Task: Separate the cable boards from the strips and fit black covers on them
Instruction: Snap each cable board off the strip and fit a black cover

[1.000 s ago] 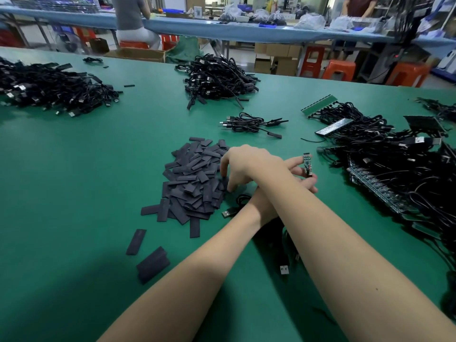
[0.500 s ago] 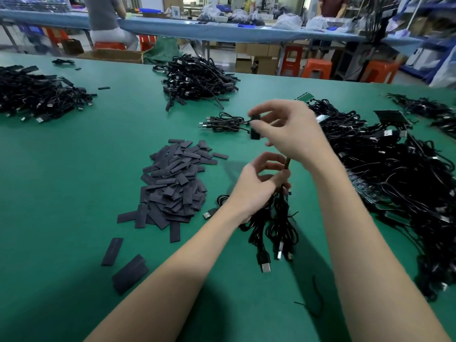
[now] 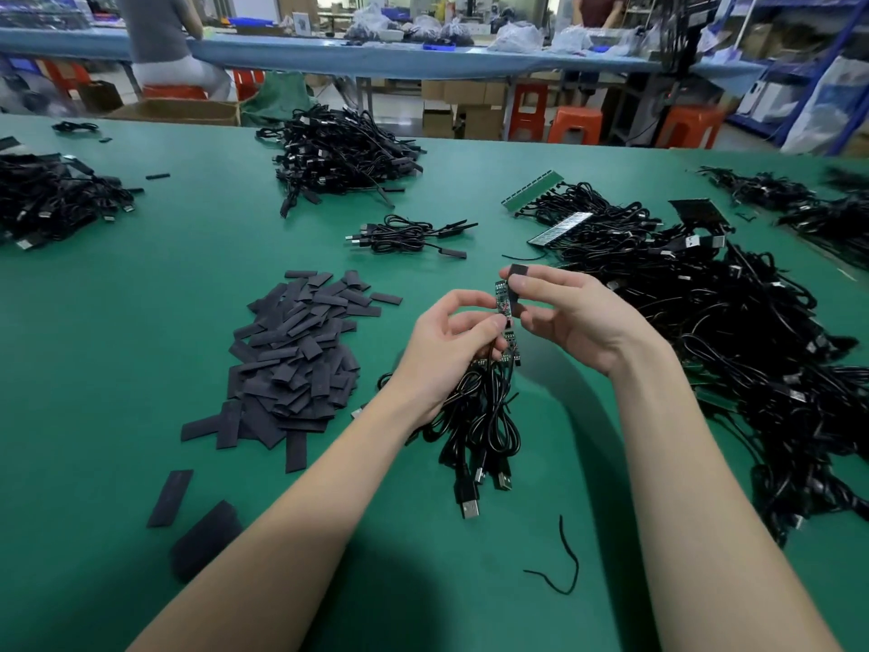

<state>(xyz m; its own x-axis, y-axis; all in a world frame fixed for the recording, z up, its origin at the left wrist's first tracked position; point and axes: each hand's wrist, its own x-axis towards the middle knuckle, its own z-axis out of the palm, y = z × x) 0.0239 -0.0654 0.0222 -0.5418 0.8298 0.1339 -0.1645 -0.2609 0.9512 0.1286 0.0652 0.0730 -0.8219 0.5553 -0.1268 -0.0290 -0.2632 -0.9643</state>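
Note:
My left hand [image 3: 446, 341] grips a bunch of black cables [image 3: 479, 425] with small green cable boards [image 3: 502, 298] sticking up from its fingers. USB plugs hang below the hand onto the green table [image 3: 141, 345]. My right hand [image 3: 564, 312] pinches a flat black cover [image 3: 517, 289] and holds it upright right beside the topmost board, touching or nearly touching it. A pile of loose black covers [image 3: 301, 350] lies to the left of my hands. A large tangle of cables with green board strips [image 3: 705, 322] fills the right side of the table.
A small bundle of cables [image 3: 404, 235] lies beyond my hands, with bigger cable heaps at the far centre [image 3: 338, 157] and far left [image 3: 51, 200]. A few stray covers [image 3: 171, 496] and a loose wire scrap [image 3: 564, 562] lie near me. People work at a blue bench behind.
My right hand left the cover pile carrying one cover, lifted it, then lowered it beside the board. My left hand raised the cable bunch off the table, boards pointing upward.

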